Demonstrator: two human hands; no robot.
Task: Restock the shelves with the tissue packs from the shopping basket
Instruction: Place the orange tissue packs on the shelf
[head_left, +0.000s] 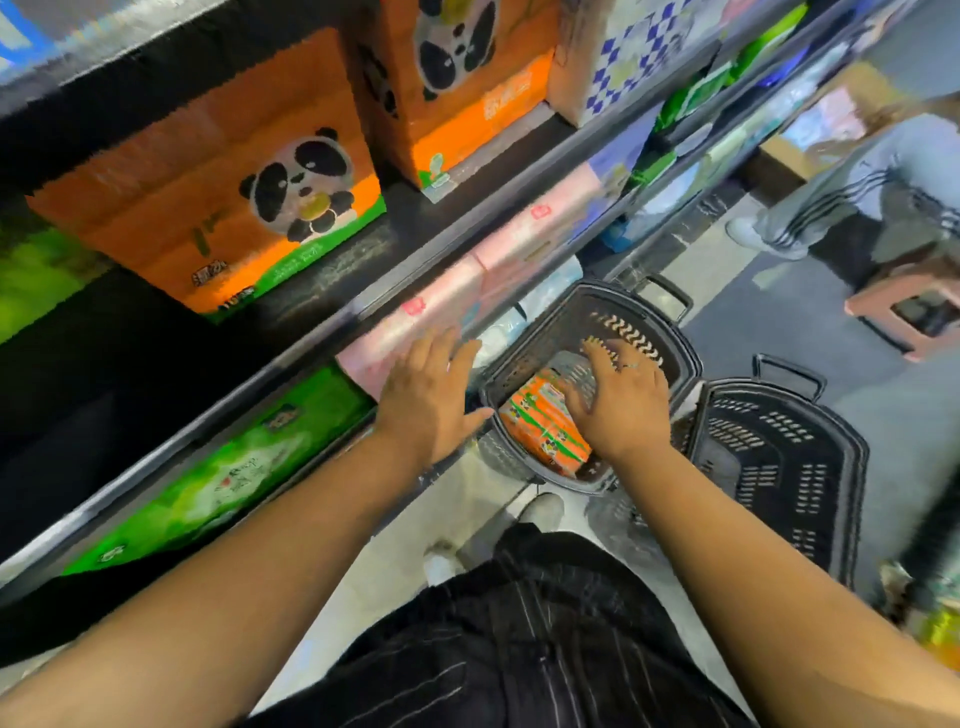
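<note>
Right hand (621, 400) flat, fingers spread, over orange tissue pack (540, 431) in basket (540, 343). Left hand (428, 400) open, empty, beside basket's left rim.

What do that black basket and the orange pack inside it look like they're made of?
Basket: probably hard moulded plastic, black and slightly glossy, going by the rows of slots in its walls. Orange pack: apparently wrapped in thin shiny plastic film, judging by the glare.
</note>
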